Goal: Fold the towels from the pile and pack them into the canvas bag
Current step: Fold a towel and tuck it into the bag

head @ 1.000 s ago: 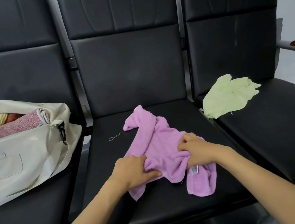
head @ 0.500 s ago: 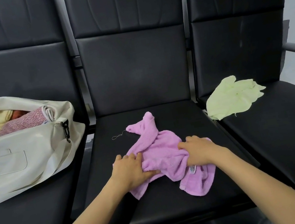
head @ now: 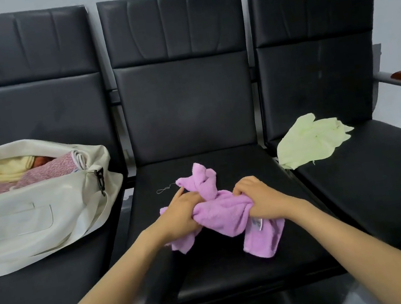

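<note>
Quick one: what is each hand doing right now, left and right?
Left hand: closed, gripping the purple towel.
Right hand: closed, gripping the same towel's other side.

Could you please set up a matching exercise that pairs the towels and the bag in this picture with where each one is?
Column 1
1. purple towel
2. green towel
3. canvas bag
4. pink towel

Column 2
A. lying loose on the right seat
B. packed inside the bag
C. open on the left seat
D. bunched over the middle seat, gripped by the left hand and right hand

Pairs: 1-D, 2-A, 3-C, 4-B
</note>
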Tool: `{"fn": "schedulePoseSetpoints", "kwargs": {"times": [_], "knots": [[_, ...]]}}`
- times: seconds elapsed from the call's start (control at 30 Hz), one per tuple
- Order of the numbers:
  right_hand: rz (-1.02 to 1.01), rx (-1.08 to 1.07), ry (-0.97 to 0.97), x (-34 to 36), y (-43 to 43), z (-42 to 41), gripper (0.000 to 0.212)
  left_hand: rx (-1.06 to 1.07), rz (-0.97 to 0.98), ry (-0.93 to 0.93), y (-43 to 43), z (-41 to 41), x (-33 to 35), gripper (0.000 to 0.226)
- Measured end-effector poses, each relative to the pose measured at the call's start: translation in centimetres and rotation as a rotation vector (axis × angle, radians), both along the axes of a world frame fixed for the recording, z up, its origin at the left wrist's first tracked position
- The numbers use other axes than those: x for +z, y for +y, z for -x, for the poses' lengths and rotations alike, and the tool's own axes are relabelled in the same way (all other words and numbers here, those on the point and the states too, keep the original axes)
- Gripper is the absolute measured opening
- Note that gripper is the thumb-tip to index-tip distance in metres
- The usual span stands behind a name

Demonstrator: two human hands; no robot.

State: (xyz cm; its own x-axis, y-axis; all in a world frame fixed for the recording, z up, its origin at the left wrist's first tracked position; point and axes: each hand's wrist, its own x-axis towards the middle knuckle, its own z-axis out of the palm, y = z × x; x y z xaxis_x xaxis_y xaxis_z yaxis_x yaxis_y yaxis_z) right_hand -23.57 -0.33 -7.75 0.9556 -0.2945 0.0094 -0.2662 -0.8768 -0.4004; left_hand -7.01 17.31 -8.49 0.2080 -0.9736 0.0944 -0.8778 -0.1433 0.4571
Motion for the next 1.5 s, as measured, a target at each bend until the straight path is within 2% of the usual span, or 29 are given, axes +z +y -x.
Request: {"fn": "schedulePoseSetpoints", "kwargs": {"times": [0.03, 0.1, 0.2, 0.3, 0.4, 0.47, 0.6, 0.67, 0.7, 0.8, 0.93, 1.0, 1.1, 1.17, 1.2, 1.23, 1.3, 1.37, 1.43, 1.5], "knots": [[-0.088, -0.035, -0.017, 1.6, 0.2, -0.1, 0.011, 0.023, 0.017, 0.049, 0.1, 0.1, 1.8, 0.006], [-0.153, -0.069, -0.044, 5.1, 0.5, -0.1, 0.012, 0.118, 0.032, 0.124, 0.3, 0.0, 5.4, 0.016], [-0.072, -0.088, -0.073, 10.3, 0.3, 0.0, 0.017, 0.167, 0.060, 0.211, 0.7, -0.6, 10.5, 0.034], [0.015, -0.064, -0.036, 15.5, 0.6, 0.6, 0.017, 0.145, -0.015, 0.271, 1.4, -0.4, 14.9, 0.045], [0.070, -0.006, 0.096, 19.2, 1.6, 1.5, 0.013, 0.151, -0.239, 0.149, 2.2, 0.6, 18.7, 0.023], [0.017, -0.016, 0.169, 21.1, 2.4, 2.3, 0.003, 0.182, -0.324, 0.075, 2.7, 1.4, 20.8, 0.012], [-0.136, -0.110, 0.193, 23.7, 3.1, 3.6, 0.021, 0.145, -0.256, 0.138, 3.7, 1.9, 23.1, 0.008], [-0.090, -0.139, 0.230, 23.7, 2.9, 3.4, 0.030, 0.111, -0.213, 0.219, 4.0, 1.6, 22.8, 0.010], [-0.053, -0.162, 0.264, 23.4, 2.6, 3.1, 0.031, 0.107, -0.200, 0.247, 4.0, 1.4, 22.4, 0.004], [-0.024, -0.253, 0.278, 21.6, 1.7, 1.9, 0.027, 0.156, -0.179, 0.284, 3.6, 0.5, 21.0, 0.025], [-0.058, -0.185, 0.225, 19.7, 2.0, 1.6, 0.028, 0.192, -0.100, 0.394, 2.8, 0.6, 20.8, 0.017], [-0.062, -0.137, 0.146, 18.4, 2.1, 1.2, 0.026, 0.234, -0.060, 0.475, 2.2, 1.0, 21.1, 0.011], [-0.198, -0.015, -0.102, 16.0, 1.6, 0.3, 0.017, 0.249, -0.063, 0.549, 1.1, 1.7, 21.8, 0.019], [-0.371, 0.079, -0.246, 14.8, 2.0, -0.1, 0.053, 0.250, -0.090, 0.526, 0.3, 2.3, 22.4, 0.013], [-0.454, 0.120, -0.315, 14.4, 2.7, -0.3, 0.067, 0.266, -0.098, 0.503, -0.1, 2.7, 22.6, 0.016], [-0.508, 0.159, -0.382, 14.1, 3.5, -0.8, 0.071, 0.276, -0.098, 0.494, -0.5, 3.0, 22.8, 0.022], [-0.554, 0.159, -0.503, 13.6, 5.1, -1.6, 0.058, 0.304, -0.089, 0.481, -1.2, 3.3, 23.2, 0.026], [-0.550, 0.032, -0.513, 13.3, 5.9, -2.1, 0.038, 0.332, -0.097, 0.433, -1.3, 3.2, 23.8, 0.024], [-0.469, -0.095, -0.381, 12.8, 5.0, -1.9, 0.028, 0.361, -0.121, 0.409, -0.6, 2.6, 24.4, 0.024], [-0.395, -0.092, -0.197, 12.5, 3.4, -1.0, 0.018, 0.292, -0.169, 0.510, 0.6, 1.4, 24.6, 0.030]]}}
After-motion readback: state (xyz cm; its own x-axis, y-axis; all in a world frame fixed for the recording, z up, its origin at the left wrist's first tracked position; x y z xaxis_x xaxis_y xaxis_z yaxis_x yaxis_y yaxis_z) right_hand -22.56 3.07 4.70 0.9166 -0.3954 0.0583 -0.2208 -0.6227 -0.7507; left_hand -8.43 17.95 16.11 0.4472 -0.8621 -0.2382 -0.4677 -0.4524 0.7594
